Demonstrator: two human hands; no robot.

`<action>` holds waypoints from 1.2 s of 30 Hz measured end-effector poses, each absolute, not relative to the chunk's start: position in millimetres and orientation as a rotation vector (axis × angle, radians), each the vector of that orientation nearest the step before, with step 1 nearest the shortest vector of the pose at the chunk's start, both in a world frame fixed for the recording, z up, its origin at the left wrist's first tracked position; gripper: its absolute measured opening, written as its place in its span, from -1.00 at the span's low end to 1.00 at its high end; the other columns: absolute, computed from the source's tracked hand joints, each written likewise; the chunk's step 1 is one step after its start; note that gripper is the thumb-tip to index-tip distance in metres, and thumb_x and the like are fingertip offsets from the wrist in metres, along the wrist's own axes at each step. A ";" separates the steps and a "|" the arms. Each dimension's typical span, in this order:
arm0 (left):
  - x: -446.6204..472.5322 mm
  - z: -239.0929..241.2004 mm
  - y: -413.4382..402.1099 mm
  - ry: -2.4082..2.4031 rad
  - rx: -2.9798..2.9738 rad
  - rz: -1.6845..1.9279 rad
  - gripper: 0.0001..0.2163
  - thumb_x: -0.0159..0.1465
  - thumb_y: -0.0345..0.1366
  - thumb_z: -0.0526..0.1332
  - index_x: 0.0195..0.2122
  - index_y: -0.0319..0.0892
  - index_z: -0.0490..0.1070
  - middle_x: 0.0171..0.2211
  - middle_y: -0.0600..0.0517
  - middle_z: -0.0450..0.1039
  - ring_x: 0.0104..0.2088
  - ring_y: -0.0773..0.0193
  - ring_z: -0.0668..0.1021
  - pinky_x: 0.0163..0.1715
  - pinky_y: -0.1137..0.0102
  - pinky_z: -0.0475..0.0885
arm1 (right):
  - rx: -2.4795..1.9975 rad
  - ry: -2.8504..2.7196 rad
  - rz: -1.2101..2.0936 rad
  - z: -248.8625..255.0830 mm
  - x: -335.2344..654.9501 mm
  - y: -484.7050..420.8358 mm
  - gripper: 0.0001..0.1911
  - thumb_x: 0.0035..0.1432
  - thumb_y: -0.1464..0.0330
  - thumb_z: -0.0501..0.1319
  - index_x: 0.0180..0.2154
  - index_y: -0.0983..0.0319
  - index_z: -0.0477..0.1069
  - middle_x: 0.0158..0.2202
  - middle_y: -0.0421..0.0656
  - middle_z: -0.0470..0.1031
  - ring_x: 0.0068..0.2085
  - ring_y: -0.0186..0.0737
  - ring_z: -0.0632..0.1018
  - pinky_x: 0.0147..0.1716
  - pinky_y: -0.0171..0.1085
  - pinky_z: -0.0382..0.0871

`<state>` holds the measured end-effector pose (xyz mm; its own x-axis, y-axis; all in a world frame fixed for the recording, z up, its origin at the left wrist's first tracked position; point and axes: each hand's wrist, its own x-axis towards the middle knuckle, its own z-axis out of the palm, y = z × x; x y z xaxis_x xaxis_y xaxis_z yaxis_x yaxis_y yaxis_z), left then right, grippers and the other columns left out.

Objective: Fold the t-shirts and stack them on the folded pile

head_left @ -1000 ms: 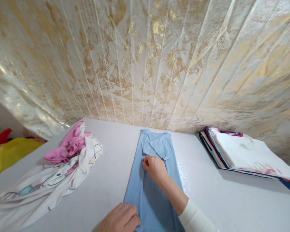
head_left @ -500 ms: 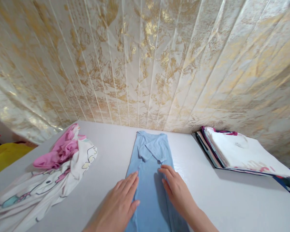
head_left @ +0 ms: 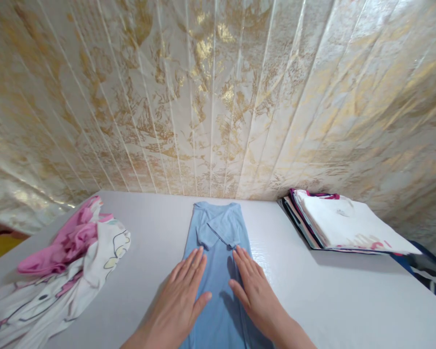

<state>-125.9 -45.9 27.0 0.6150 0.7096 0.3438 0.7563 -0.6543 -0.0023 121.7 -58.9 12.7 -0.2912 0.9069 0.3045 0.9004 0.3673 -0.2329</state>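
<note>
A light blue garment (head_left: 217, 228), folded into a long narrow strip, lies on the white table (head_left: 312, 291) and runs from the wall toward me. My left hand (head_left: 181, 295) rests flat on the strip's left side, fingers stretched out. On its right side my right hand (head_left: 254, 291) lies flat the same way. Both hands hold nothing. The sleeves are folded in near the far end of the strip.
A loose heap of pink and white printed clothes (head_left: 65, 261) lies at the left. A neat stack of folded garments (head_left: 345, 225) sits at the right by the wall. A gold-patterned sheet (head_left: 218, 97) covers the wall behind. Dark printed fabric (head_left: 428, 271) shows at far right.
A second ago my right hand pinched the middle of the strip and my left gripped its near edge. Both hands now lie flat on it, slid a little farther up.
</note>
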 end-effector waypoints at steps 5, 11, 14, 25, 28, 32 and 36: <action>-100.5 26.5 -13.4 -1.286 -2.771 -0.439 -0.45 0.45 -0.04 -0.11 0.37 -0.21 -0.06 0.37 -0.12 -0.06 0.34 0.10 0.12 0.23 0.16 0.16 | -1.536 -2.065 -0.041 14.0 146.4 -49.3 -0.45 0.34 0.41 -0.09 0.33 0.20 0.00 0.22 0.00 0.34 0.21 -0.12 0.39 0.12 -0.07 0.39; -90.2 21.8 12.4 -1.297 -2.840 -0.382 -0.41 0.43 0.06 -0.10 0.33 -0.24 0.07 0.37 -0.14 -0.06 0.35 0.07 0.08 0.23 0.12 0.13 | -1.599 -2.209 0.029 9.8 124.1 -57.9 -0.45 0.33 0.30 0.02 0.31 0.22 0.09 0.33 -0.04 0.15 0.32 -0.08 0.19 0.24 -0.04 0.21; -94.5 24.3 21.3 -1.282 -2.864 -0.367 -0.43 0.43 0.05 -0.11 0.33 -0.21 0.07 0.37 -0.11 -0.07 0.36 0.10 0.06 0.24 0.13 0.10 | -1.712 -2.280 0.051 13.5 118.2 -55.1 -0.36 0.33 0.12 0.03 0.33 0.24 0.05 0.37 -0.04 0.01 0.36 -0.04 0.07 0.28 0.02 0.09; -100.9 31.2 37.5 -1.251 -2.825 -0.530 -0.58 0.47 -0.15 -0.08 0.28 -0.20 0.18 0.34 -0.13 0.07 0.34 0.15 0.12 0.23 0.13 0.11 | -1.878 -2.220 0.072 26.4 118.7 -41.2 -0.40 0.35 0.17 0.00 0.30 0.34 0.10 0.36 0.02 0.04 0.36 -0.02 0.09 0.27 0.07 0.05; -109.7 36.2 11.4 -1.182 -2.856 -0.586 -0.61 0.47 -0.27 -0.11 0.29 -0.17 0.15 0.35 -0.07 0.05 0.34 0.22 0.11 0.24 0.19 0.13 | -1.741 -2.203 0.010 23.2 115.1 -61.1 -0.48 0.38 0.27 -0.06 0.29 0.32 0.13 0.34 0.01 0.09 0.36 -0.09 0.09 0.28 0.03 0.06; -124.8 22.7 -36.4 -1.192 -2.805 -0.646 -0.52 0.46 -0.24 -0.09 0.38 -0.20 -0.08 0.37 -0.10 -0.01 0.35 0.16 0.09 0.21 0.22 0.19 | -1.632 -2.233 -0.024 16.4 101.3 -88.9 -0.46 0.37 0.28 -0.05 0.31 0.31 0.08 0.37 -0.01 0.01 0.36 -0.10 0.09 0.27 -0.03 0.09; -127.9 6.0 -55.6 -1.310 -2.681 -0.570 -0.37 0.44 -0.08 -0.05 0.40 -0.25 -0.28 0.35 -0.20 0.02 0.33 0.04 0.14 0.19 0.15 0.21 | -1.789 -2.246 0.048 17.8 85.0 -89.0 -0.40 0.33 0.20 0.03 0.30 0.36 0.11 0.38 0.02 -0.05 0.36 0.01 0.06 0.28 0.02 0.08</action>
